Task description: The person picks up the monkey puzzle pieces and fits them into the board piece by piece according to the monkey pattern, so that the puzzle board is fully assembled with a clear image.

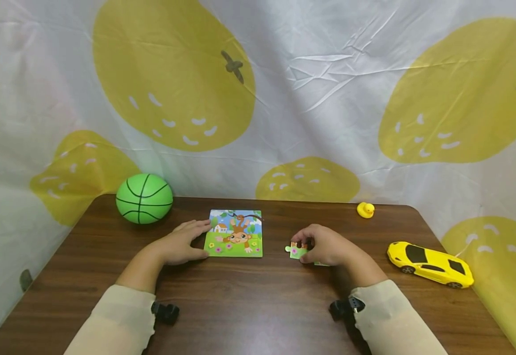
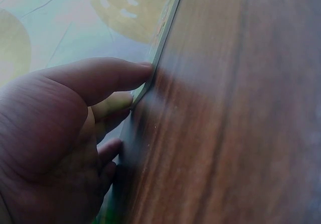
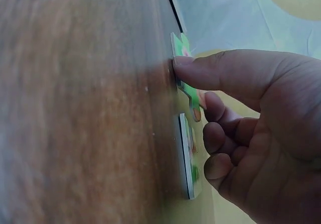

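A square picture puzzle (image 1: pixel 235 234), showing a monkey hanging over flowers and grass, lies on the wooden table. My left hand (image 1: pixel 182 242) is at its left side, the thumb touching the near left corner and the fingertips at the left edge; the left wrist view shows this thumb (image 2: pixel 120 76) against the thin board edge. To the right, my right hand (image 1: pixel 326 246) pinches a green jigsaw piece (image 1: pixel 296 250) with a pink flower between thumb and fingers. Another jigsaw piece (image 3: pixel 188 156) lies under the curled fingers of that hand, mostly covered in the head view.
A green ball (image 1: pixel 144 198) stands at the back left. At the back right sits a small yellow rubber duck (image 1: pixel 365 210), with a yellow toy car (image 1: pixel 430 265) nearer the right edge. Behind the table (image 1: pixel 249 305) hangs a lemon-print cloth (image 1: pixel 320 98).
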Available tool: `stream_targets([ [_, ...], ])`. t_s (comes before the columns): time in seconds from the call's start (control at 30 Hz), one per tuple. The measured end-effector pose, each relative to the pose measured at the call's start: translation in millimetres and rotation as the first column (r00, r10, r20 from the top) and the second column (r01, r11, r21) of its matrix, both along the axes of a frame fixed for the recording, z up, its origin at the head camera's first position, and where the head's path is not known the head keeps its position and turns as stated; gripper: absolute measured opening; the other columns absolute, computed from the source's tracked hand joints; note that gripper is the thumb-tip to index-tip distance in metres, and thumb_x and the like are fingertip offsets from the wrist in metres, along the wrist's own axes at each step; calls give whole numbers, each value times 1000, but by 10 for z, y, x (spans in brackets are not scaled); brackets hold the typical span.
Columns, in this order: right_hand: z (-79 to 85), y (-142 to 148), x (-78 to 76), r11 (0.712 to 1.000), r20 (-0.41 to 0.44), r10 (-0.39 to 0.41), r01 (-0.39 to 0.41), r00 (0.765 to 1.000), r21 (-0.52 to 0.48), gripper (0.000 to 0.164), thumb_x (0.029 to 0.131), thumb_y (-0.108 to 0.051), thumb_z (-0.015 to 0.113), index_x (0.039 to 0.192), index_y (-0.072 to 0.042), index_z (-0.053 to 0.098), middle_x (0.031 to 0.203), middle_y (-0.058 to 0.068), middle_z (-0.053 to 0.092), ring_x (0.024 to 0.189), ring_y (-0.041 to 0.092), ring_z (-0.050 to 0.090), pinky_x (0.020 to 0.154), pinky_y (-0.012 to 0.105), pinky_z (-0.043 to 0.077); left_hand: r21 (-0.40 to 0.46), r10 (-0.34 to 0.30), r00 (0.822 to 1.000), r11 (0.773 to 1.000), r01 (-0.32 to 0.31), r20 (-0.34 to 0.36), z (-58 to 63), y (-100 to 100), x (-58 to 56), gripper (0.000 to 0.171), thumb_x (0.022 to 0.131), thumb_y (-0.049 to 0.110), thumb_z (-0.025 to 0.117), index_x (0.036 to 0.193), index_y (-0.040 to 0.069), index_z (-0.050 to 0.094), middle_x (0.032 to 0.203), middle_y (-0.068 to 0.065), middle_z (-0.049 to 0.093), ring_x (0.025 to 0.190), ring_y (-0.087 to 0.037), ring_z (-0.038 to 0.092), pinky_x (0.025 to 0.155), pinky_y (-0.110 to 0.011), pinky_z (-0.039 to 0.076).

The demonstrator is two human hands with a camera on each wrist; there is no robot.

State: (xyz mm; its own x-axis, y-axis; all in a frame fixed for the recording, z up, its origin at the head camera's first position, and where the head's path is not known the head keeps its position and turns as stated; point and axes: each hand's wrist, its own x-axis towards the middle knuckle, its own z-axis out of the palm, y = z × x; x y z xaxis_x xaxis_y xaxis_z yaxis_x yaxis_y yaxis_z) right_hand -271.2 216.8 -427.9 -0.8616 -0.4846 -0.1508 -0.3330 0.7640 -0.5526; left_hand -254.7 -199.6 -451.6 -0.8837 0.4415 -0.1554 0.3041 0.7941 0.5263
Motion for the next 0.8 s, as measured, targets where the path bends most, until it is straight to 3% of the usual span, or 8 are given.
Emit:
stream_targets([
  [0.2,3,4,0,1000,-2,13,-13,1000,-17,41,79,-9,92,117,-15,77,97,2,65,93,17,56,82,30,48,4,0,1000,1000,0,1,6,2,5,83,97,42,74,166,9,40,177,-11,31,165,-48,17,132,-71,17],
  [0.4,21,0,4,998,3,-34,34,999,-60,21,94,-7,77,112,-17,78,92,-2,67,82,14,59,75,28,50,4,1,1000,1000,-2,5,3,6,7,83,98,41,73,166,10,39,177,-10,31,166,-47,16,132,-71,16],
  [0.5,40,-7,5,997,-24,-38,36,999,-69,19,98,-9,73,111,-20,80,91,-4,70,83,13,61,76,29,51,3,3,1000,1000,-3,9,2,5,8,83,98,41,73,167,10,39,178,-10,30,166,-47,15,132,-71,16],
  [0.67,82,-91,16,994,-26,-8,5,1000,-106,19,99,-13,73,114,-21,80,93,-6,74,87,13,64,81,31,53,0,1,1000,1000,-1,7,5,6,11,83,98,42,73,167,10,39,178,-10,30,166,-47,15,132,-71,16],
  [0.8,89,-227,10,987,-6,8,-9,1000,-158,20,98,-13,74,115,-21,80,94,-6,75,87,13,65,77,30,54,-1,-2,1000,1000,2,-2,6,7,14,83,98,42,73,166,9,39,177,-11,31,165,-48,16,132,-71,16],
])
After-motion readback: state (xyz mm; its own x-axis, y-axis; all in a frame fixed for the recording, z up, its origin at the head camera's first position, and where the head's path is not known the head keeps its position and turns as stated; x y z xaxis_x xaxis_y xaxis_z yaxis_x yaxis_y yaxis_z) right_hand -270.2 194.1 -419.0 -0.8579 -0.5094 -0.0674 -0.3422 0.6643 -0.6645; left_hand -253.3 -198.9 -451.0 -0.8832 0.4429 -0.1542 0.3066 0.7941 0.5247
